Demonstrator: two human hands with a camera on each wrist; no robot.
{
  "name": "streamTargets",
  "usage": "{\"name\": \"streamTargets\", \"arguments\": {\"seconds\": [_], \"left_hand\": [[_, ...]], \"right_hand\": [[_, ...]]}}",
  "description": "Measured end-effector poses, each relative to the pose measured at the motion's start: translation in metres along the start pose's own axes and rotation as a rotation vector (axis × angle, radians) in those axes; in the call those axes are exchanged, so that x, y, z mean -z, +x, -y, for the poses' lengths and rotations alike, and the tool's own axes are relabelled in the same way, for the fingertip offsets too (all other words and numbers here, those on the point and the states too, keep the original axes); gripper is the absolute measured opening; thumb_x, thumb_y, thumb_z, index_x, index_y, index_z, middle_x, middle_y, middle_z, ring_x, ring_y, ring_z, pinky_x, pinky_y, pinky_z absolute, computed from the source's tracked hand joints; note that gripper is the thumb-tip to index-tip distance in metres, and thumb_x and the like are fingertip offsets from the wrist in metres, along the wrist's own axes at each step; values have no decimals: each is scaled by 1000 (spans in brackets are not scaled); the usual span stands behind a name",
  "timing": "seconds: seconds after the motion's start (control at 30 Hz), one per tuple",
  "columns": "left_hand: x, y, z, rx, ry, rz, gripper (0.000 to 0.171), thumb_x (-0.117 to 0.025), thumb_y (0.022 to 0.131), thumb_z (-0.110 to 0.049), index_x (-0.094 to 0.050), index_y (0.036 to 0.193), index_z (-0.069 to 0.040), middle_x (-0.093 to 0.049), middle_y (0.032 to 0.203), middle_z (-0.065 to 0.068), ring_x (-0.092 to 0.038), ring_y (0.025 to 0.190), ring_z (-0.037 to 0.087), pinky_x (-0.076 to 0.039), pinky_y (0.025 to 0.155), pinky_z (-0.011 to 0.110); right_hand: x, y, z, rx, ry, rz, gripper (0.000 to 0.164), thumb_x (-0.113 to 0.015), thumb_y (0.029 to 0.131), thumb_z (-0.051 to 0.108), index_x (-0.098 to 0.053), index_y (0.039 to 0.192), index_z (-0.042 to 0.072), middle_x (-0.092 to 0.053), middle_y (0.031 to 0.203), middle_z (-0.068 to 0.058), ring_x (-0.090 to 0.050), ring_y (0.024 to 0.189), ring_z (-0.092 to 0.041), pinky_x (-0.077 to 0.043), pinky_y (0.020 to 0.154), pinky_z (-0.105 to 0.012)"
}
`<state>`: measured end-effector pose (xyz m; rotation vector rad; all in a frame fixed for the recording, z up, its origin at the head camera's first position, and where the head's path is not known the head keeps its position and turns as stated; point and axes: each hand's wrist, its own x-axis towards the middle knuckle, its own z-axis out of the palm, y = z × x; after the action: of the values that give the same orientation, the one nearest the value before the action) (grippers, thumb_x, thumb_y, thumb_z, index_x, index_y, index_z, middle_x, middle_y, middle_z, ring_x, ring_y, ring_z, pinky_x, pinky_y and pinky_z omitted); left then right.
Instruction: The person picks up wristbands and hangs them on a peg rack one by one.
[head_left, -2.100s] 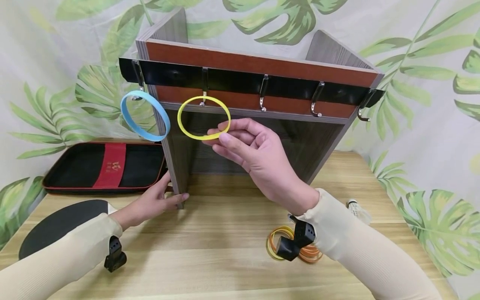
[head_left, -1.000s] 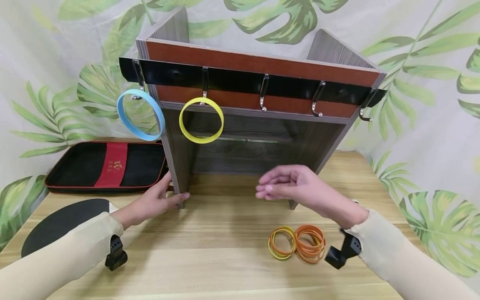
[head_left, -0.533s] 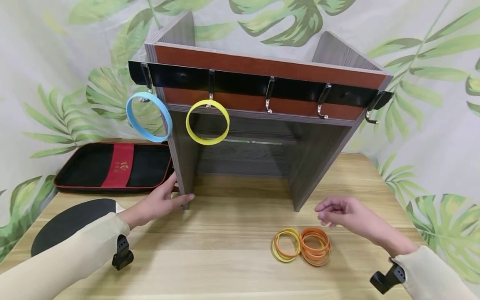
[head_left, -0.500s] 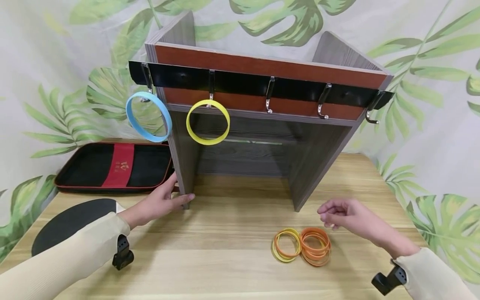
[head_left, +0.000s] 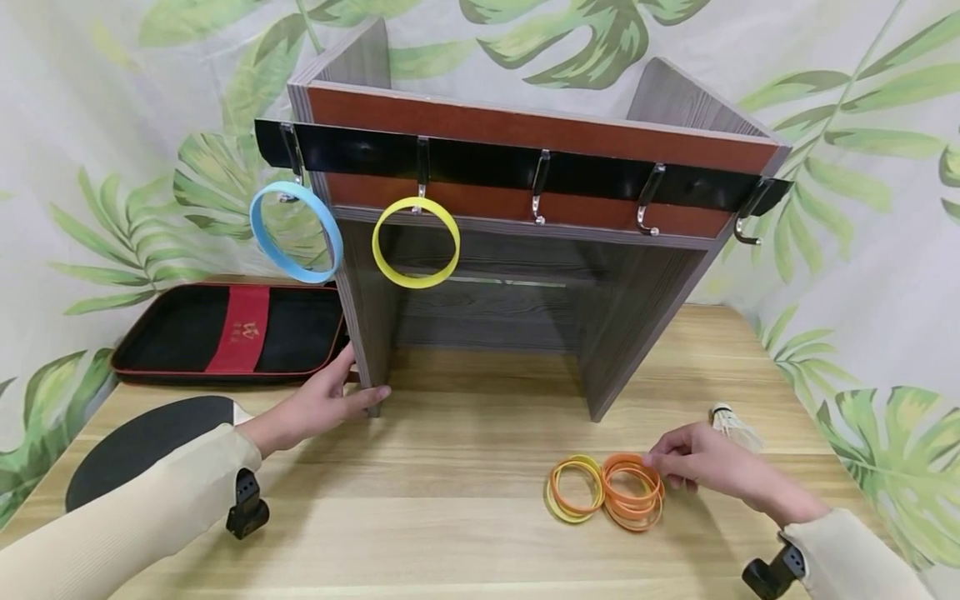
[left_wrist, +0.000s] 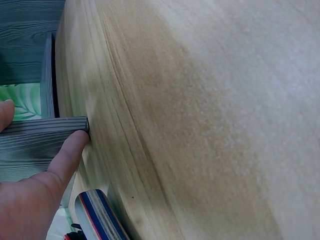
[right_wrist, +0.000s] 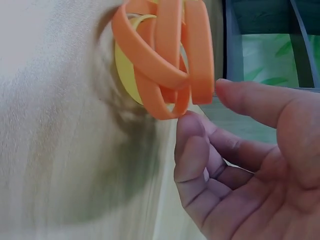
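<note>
In the head view a grey wooden shelf (head_left: 630,325) bears a black rail of metal hooks (head_left: 480,171). A blue wristband (head_left: 330,237) hangs from the leftmost hook, a yellow wristband (head_left: 456,250) from the one beside it. My left hand (head_left: 318,406) grips the shelf's left side panel (left_wrist: 30,150) near its foot, thumb and fingers on opposite faces. On the table, my right hand (head_left: 701,458) reaches a pile of orange wristbands (head_left: 626,510). Its fingertips (right_wrist: 190,120) and thumb are at the pile's edge, apart from each other.
Left of the orange pile lie yellow and orange wristbands (head_left: 558,504). A shuttlecock (head_left: 735,427) lies behind my right hand. At the left are a black case (head_left: 172,333) with a red band and a dark round paddle (head_left: 142,446).
My right hand has let go of the yellow wristband, which now hangs on the second hook. It has moved down and right to the orange pile. The left hand keeps its grip.
</note>
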<state>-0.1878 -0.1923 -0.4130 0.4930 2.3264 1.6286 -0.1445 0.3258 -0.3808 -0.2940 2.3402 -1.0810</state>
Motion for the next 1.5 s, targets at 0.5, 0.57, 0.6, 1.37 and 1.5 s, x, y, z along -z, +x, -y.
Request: {"name": "streamTargets", "arguments": {"seconds": [0.5,0.57,0.6,1.37,1.5], "left_hand": [[0,-1,1,-8,9,-15,96,-67,103,-16,1,170,-28,-7,175,22,-26,152,55,-62,91,56],[1,-1,0,-4,19,-20,96,-68,103,-17,0,170,-29,-8,175,22,-29,151,54,-63,91,52],[1,-1,0,-3,27,-24,96,-68,103,-17,-1,170,-30,-10,174,23,-31,149,54,-63,91,50],[4,-2,3,12,9,-5,97,-69,102,-21,0,170,-29,-5,176,19,-21,155,52,-60,97,54],[4,-2,2,0,14,-4,98,-69,103,-19,2,170,-29,-6,175,20,-24,153,51,-62,94,52]], "right_hand": [[0,-1,-3,40,8,-31,20,-63,103,12,-72,104,-6,-64,74,1,-57,66,-4,-51,60,-22],[4,-3,-3,38,38,-14,23,-62,103,13,-71,106,-7,-65,76,2,-59,68,-4,-53,61,-22],[6,-4,-3,42,63,3,24,-61,103,13,-70,108,-9,-65,78,3,-59,69,-4,-54,63,-22],[-11,22,93,282,517,-21,29,-62,105,8,-57,127,-11,-79,110,-2,-76,106,-12,-60,97,-28],[-17,18,126,387,639,-24,14,-60,105,3,-63,118,2,-80,110,-5,-77,109,-16,-60,98,-30]]}}
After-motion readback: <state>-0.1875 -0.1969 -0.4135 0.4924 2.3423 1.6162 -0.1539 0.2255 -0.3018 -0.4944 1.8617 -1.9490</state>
